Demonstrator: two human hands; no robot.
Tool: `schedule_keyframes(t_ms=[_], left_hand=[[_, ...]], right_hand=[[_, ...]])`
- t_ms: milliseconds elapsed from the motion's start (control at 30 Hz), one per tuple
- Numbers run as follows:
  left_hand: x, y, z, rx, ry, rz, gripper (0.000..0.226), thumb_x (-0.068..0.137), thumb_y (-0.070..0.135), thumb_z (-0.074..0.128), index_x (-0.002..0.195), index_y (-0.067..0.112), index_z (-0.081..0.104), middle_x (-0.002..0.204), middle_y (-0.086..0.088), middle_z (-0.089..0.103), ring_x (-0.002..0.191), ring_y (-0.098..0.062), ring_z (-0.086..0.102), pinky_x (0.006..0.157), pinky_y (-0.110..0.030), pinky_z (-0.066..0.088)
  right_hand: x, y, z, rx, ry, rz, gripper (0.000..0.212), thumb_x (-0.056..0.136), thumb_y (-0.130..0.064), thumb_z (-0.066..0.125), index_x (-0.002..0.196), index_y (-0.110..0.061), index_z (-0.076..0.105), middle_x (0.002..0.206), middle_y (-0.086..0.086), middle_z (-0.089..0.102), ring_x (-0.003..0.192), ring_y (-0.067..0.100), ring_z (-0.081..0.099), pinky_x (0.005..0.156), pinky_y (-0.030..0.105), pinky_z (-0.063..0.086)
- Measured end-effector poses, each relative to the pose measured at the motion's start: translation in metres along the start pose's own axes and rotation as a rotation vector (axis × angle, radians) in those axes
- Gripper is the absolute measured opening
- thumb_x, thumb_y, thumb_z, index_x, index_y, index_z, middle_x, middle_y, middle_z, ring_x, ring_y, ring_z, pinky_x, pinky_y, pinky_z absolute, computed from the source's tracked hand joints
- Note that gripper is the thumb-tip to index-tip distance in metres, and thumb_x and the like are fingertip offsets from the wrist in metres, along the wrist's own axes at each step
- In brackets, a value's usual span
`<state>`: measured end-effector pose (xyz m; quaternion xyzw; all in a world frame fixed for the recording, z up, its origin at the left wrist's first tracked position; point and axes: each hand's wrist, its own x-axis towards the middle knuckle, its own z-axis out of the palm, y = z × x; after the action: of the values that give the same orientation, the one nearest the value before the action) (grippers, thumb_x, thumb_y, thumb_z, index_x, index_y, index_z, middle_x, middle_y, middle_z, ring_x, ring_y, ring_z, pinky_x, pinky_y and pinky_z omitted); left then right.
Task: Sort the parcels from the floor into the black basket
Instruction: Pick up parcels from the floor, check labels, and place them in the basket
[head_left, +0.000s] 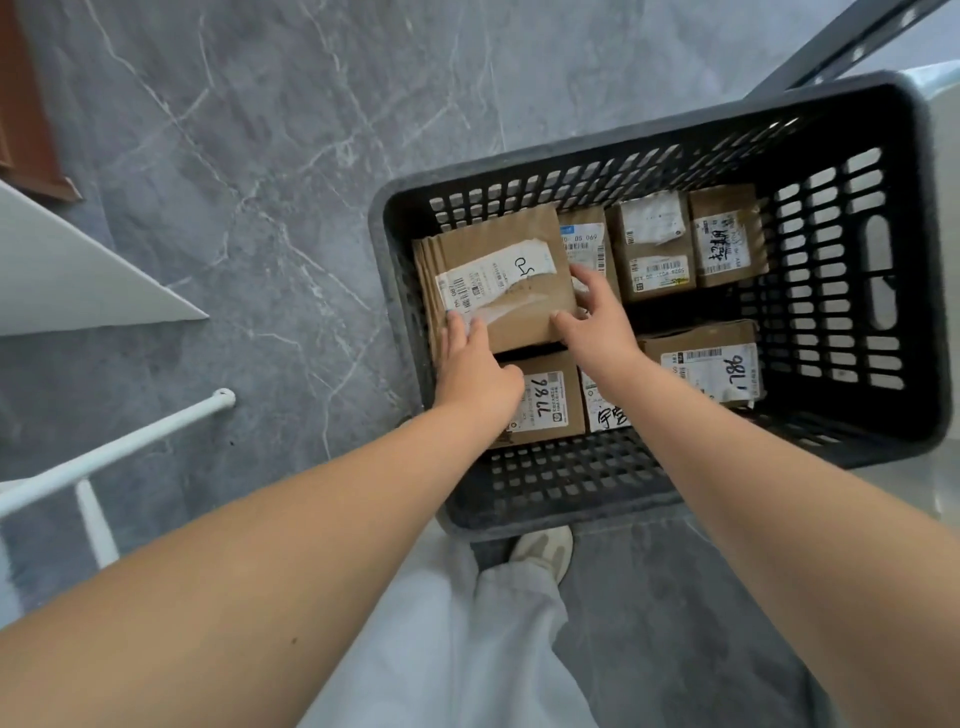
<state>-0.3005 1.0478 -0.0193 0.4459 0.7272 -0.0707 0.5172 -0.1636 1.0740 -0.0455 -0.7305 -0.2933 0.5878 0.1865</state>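
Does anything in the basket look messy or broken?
Yes. The parcel that the left hand and right hand hold at the black basket's left end has a torn, ragged white label with wrinkled tape over it.

Your left hand (475, 371) and right hand (597, 317) hold a flat brown parcel (498, 249) inside the black basket (561, 478). Your left fingers lie over its torn white label at the near edge, while your right hand pinches its right corner. Beyond your right hand stands a row of small boxes (657, 249). Under your left wrist lies a labelled box (550, 402), and another box (711, 358) lies just right of your right wrist.
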Motion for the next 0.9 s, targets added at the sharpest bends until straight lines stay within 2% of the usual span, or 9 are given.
schedule_keyframes(t_ms=[33, 100, 167, 300, 367, 433, 533, 767, 900], left_hand=[[0.001, -0.002, -0.001, 0.022, -0.031, 0.014, 0.077, 0.095, 0.015, 0.049, 0.158, 0.021, 0.006, 0.164, 0.001, -0.017, 0.151, -0.018, -0.012, 0.124, -0.04, 0.007], [0.0, -0.004, -0.007, 0.047, -0.079, 0.03, 0.079, 0.093, 0.013, 0.049, 0.158, 0.022, 0.004, 0.164, 0.002, -0.017, 0.152, -0.019, -0.008, 0.123, -0.041, 0.014], [-0.005, -0.003, -0.02, 0.036, -0.076, 0.045, 0.076, 0.093, 0.012, 0.048, 0.158, 0.021, 0.01, 0.165, 0.003, -0.009, 0.152, -0.019, 0.0, 0.121, -0.041, 0.024], [-0.033, 0.02, -0.053, 0.075, 0.022, 0.203, 0.065, 0.098, 0.013, 0.045, 0.157, 0.017, 0.018, 0.165, 0.001, 0.006, 0.152, -0.014, 0.004, 0.123, -0.032, 0.005], [-0.057, 0.042, -0.072, 0.13, 0.083, 0.282, 0.063, 0.099, 0.015, 0.044, 0.157, 0.017, 0.017, 0.165, 0.001, 0.006, 0.152, -0.013, 0.001, 0.124, -0.039, -0.002], [-0.086, 0.071, -0.096, 0.225, 0.17, 0.332, 0.062, 0.1, 0.02, 0.041, 0.157, 0.021, 0.016, 0.165, 0.005, 0.006, 0.151, -0.009, -0.002, 0.12, -0.044, -0.013], [-0.142, 0.128, -0.144, 0.318, 0.316, 0.446, 0.062, 0.101, 0.026, 0.039, 0.157, 0.024, 0.014, 0.165, 0.009, 0.005, 0.151, -0.006, -0.005, 0.116, -0.046, -0.02], [-0.329, 0.263, -0.291, 0.326, 0.677, 0.779, 0.061, 0.103, 0.028, 0.037, 0.158, 0.021, 0.012, 0.165, 0.007, 0.005, 0.151, -0.007, -0.004, 0.121, -0.043, -0.01], [-0.456, 0.316, -0.345, 0.296, 0.884, 0.909, 0.06, 0.104, 0.03, 0.033, 0.158, 0.02, 0.009, 0.165, 0.006, 0.001, 0.151, -0.008, -0.006, 0.12, -0.042, -0.01]], right_hand=[[-0.001, -0.001, 0.0, -0.052, 0.004, 0.001, 0.058, 0.097, -0.001, 0.051, 0.147, -0.024, 0.036, 0.136, 0.0, 0.051, 0.116, 0.014, 0.053, 0.075, 0.01, 0.046], [-0.004, -0.005, -0.003, -0.197, -0.013, 0.006, 0.054, 0.099, -0.008, 0.053, 0.148, -0.02, 0.034, 0.142, 0.003, 0.05, 0.126, 0.02, 0.05, 0.09, 0.022, 0.041], [-0.014, -0.012, -0.008, -0.352, -0.017, 0.024, 0.054, 0.1, -0.016, 0.054, 0.149, -0.016, 0.032, 0.146, 0.006, 0.046, 0.132, 0.025, 0.046, 0.101, 0.033, 0.039], [-0.047, -0.035, -0.022, -0.502, 0.051, -0.018, 0.051, 0.102, -0.019, 0.046, 0.149, -0.011, 0.029, 0.152, 0.01, 0.036, 0.136, 0.029, 0.04, 0.109, 0.04, 0.035], [-0.071, -0.054, -0.033, -0.575, 0.019, -0.07, 0.055, 0.102, -0.022, 0.047, 0.152, -0.013, 0.025, 0.156, 0.009, 0.03, 0.142, 0.03, 0.033, 0.115, 0.043, 0.029], [-0.097, -0.085, -0.047, -0.619, 0.004, -0.155, 0.059, 0.102, -0.024, 0.047, 0.154, -0.014, 0.021, 0.161, 0.006, 0.022, 0.149, 0.025, 0.019, 0.122, 0.045, 0.018], [-0.142, -0.158, -0.079, -0.641, 0.082, -0.33, 0.061, 0.104, -0.026, 0.043, 0.156, -0.014, 0.015, 0.164, 0.001, 0.014, 0.152, 0.015, 0.001, 0.124, 0.044, 0.002], [-0.316, -0.384, -0.173, -0.638, 0.465, -0.691, 0.064, 0.103, -0.022, 0.042, 0.158, -0.015, 0.01, 0.166, -0.002, 0.002, 0.152, 0.013, -0.005, 0.123, 0.041, 0.0], [-0.438, -0.474, -0.213, -0.567, 0.626, -0.877, 0.063, 0.103, -0.028, 0.038, 0.158, -0.016, 0.009, 0.166, -0.004, -0.001, 0.151, 0.009, -0.009, 0.123, 0.038, -0.008]])
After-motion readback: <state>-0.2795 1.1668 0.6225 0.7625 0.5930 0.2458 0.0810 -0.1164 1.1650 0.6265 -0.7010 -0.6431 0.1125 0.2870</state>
